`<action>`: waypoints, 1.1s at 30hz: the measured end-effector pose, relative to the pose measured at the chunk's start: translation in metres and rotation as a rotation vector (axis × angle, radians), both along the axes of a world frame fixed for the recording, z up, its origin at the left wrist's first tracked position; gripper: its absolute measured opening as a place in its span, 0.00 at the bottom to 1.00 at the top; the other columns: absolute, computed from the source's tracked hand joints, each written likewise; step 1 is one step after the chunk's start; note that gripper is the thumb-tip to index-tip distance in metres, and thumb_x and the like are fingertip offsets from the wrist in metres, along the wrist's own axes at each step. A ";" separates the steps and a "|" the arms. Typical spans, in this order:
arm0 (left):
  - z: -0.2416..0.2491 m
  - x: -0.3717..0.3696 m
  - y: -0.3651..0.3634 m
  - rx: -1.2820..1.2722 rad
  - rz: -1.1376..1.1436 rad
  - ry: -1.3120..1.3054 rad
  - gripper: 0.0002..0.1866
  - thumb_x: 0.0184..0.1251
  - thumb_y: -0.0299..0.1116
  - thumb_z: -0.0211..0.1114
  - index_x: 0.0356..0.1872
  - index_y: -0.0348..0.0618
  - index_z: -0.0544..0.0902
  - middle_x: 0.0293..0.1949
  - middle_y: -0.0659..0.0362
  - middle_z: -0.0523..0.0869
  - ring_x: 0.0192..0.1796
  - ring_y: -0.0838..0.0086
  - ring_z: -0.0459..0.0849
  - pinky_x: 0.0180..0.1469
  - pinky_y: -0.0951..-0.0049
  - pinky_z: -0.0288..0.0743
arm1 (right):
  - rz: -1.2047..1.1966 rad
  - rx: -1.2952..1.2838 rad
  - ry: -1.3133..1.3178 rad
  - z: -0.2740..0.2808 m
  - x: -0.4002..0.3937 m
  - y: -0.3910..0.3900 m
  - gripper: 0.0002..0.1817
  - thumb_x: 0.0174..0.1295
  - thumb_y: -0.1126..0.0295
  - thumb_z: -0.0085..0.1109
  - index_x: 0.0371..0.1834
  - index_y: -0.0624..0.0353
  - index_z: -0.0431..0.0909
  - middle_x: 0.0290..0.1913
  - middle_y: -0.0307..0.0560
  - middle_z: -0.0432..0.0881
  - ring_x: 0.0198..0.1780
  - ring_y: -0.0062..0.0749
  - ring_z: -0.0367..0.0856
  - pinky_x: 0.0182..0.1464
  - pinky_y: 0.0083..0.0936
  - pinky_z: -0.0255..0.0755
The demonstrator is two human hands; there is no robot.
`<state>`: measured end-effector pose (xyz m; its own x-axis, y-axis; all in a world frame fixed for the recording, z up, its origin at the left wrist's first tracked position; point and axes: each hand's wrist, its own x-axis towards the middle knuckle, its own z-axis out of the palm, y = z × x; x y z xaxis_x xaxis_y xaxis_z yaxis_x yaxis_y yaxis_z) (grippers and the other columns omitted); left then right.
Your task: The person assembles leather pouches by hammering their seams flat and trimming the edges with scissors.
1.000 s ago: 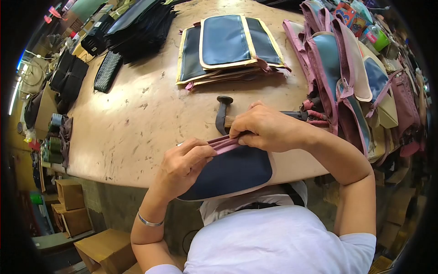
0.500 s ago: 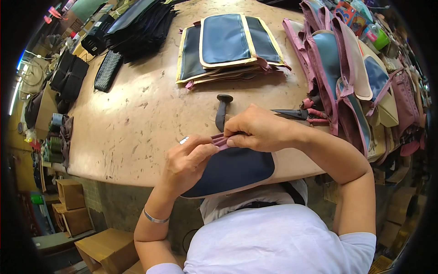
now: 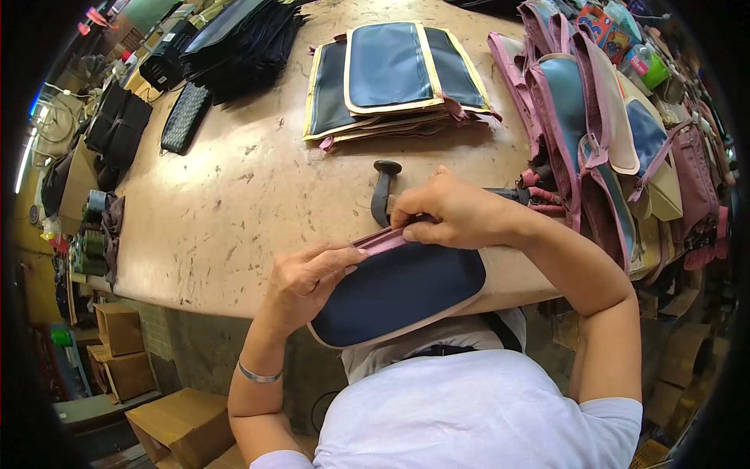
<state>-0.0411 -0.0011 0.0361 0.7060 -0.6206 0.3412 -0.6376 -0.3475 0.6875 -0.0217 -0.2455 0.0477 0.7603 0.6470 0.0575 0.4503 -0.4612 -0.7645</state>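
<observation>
Hands [image 3: 361, 244] pinching soft, folded pink fabric edging [image 3: 380, 241] along a smooth, round-cornered navy panel [image 3: 402, 289].

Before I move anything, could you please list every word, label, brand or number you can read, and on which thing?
No text can be read for certain.
Black box: pale marks, too small to read.
Orange-and-blue packet: printing, too blurred to read.
Green cup: pink label, too blurred to read.
Navy pouch: no lettering seen.
</observation>
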 end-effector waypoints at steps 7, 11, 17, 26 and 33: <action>-0.001 0.001 -0.003 -0.051 0.006 -0.063 0.11 0.50 0.17 0.65 0.35 0.41 0.83 0.32 0.54 0.84 0.30 0.67 0.84 0.29 0.74 0.78 | -0.040 -0.049 0.091 0.005 -0.004 0.009 0.07 0.54 0.70 0.57 0.32 0.62 0.77 0.26 0.51 0.78 0.31 0.42 0.77 0.35 0.33 0.68; -0.003 0.000 -0.008 -0.077 0.018 -0.127 0.11 0.48 0.15 0.65 0.33 0.40 0.82 0.33 0.54 0.83 0.29 0.66 0.84 0.29 0.74 0.78 | -0.050 -0.095 0.224 0.014 0.000 0.013 0.07 0.54 0.70 0.56 0.31 0.63 0.77 0.25 0.53 0.78 0.30 0.44 0.77 0.35 0.35 0.68; -0.011 -0.002 -0.012 -0.067 0.033 -0.237 0.14 0.45 0.14 0.64 0.34 0.42 0.81 0.34 0.54 0.83 0.29 0.66 0.83 0.28 0.73 0.78 | -0.041 -0.132 0.114 0.010 -0.002 0.015 0.08 0.56 0.70 0.54 0.32 0.63 0.77 0.25 0.54 0.77 0.30 0.45 0.77 0.35 0.35 0.67; -0.006 0.002 0.003 -0.126 0.028 0.052 0.12 0.45 0.17 0.68 0.33 0.39 0.80 0.30 0.55 0.83 0.30 0.70 0.83 0.31 0.76 0.77 | -0.025 -0.136 -0.014 0.008 -0.006 0.017 0.09 0.57 0.68 0.51 0.29 0.62 0.76 0.28 0.54 0.78 0.34 0.51 0.76 0.37 0.41 0.67; -0.018 0.002 0.006 -0.199 0.012 -0.023 0.11 0.45 0.15 0.67 0.31 0.39 0.80 0.29 0.54 0.83 0.28 0.69 0.82 0.30 0.77 0.75 | -0.056 -0.173 0.014 0.011 -0.007 0.022 0.11 0.58 0.65 0.50 0.28 0.61 0.77 0.30 0.54 0.79 0.36 0.50 0.77 0.39 0.42 0.68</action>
